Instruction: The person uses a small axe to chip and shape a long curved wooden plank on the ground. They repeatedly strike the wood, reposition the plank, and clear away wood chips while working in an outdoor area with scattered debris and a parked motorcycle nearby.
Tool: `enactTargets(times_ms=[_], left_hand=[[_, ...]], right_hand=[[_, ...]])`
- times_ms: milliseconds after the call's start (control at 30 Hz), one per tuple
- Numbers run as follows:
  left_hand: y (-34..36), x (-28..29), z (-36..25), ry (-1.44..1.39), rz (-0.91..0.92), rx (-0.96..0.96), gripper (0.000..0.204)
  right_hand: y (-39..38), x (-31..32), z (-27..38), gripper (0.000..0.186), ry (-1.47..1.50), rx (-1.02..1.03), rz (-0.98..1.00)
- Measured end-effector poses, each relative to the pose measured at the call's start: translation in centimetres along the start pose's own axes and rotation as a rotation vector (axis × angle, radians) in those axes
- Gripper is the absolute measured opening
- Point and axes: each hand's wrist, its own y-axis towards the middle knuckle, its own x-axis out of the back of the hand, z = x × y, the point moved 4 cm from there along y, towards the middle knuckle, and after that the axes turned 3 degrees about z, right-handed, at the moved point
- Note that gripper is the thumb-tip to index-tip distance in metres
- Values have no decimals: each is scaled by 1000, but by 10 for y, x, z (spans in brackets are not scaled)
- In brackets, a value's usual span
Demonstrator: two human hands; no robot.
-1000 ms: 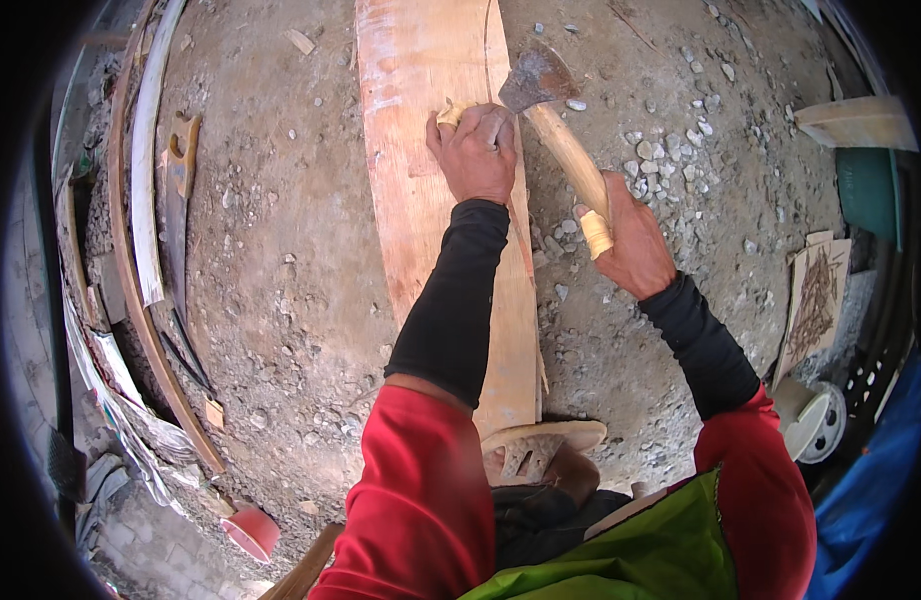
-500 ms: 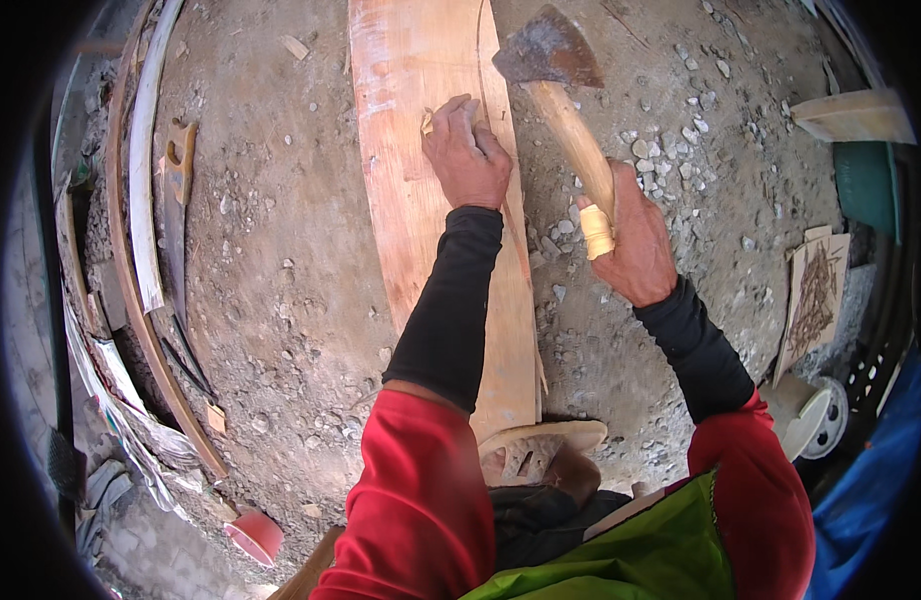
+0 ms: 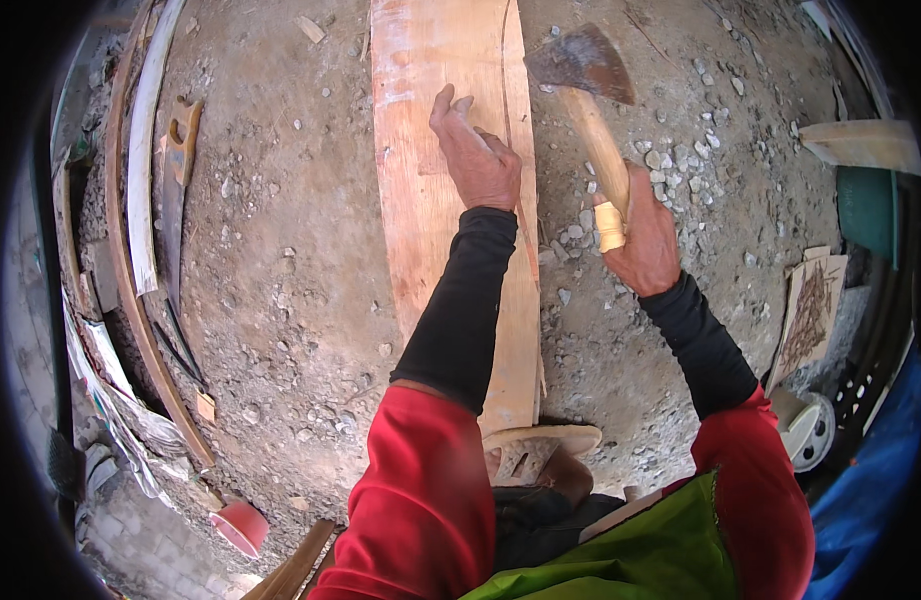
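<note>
Rough, gritty ground [image 3: 281, 250] spreads beneath a worker in red sleeves and black arm covers. Across it runs a long wooden plank [image 3: 411, 240], its pale, reddish grain smudged white near the far end, a dark curved line along its right side and a thin splinter at its ragged right edge. At far left, a curved brown wood strip [image 3: 120, 220] lies beside a white strip [image 3: 144, 150]. Nearby rests a saw [image 3: 173, 225] with a dull metal blade and a yellowish-brown looped handle. An axe [image 3: 592, 122] appears just right of the plank, its dark, rust-blotched head wedge-shaped, its smooth pale handle slanting toward the worker. At right, thin brown pieces lie heaped on a sheet of cardboard [image 3: 832, 285]. The right hand [image 3: 645, 240] grips the axe low on the handle, fingers wrapped around it. The left hand [image 3: 478, 165] is over the plank, fingers parted and loosely bent, clasping nothing visible; whether they touch the wood cannot be told. A tapered red cup [image 3: 241, 526] lies tipped at lower left. Pale, angular stones [image 3: 686, 160] are scattered beyond the right hand. A ridged yellow band [image 3: 610, 227] shows beside the right thumb.
</note>
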Motion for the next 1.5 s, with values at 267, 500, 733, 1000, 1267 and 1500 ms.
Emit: enactTargets(times_ms=[267, 500, 733, 1000, 1267, 1500], left_hand=[[-1, 3, -1, 12, 1, -15, 55], [-7, -2, 3, 8, 23, 63, 53], [-5, -1, -1, 20, 25, 38, 55], [-7, -2, 2, 38, 22, 15, 56], [-3, 4, 2, -73, -20, 53, 59], [-5, 5, 3, -58, -8, 50, 57]], right_hand=[[0, -37, -7, 36, -175, -178, 271], [-18, 21, 10, 47, 108, 85, -289], [-5, -27, -9, 52, -70, -123, 168], [-17, 3, -2, 46, 228, 104, -445], [-11, -34, -1, 43, -60, -35, 129], [-9, -40, 4, 43, -132, -102, 68]])
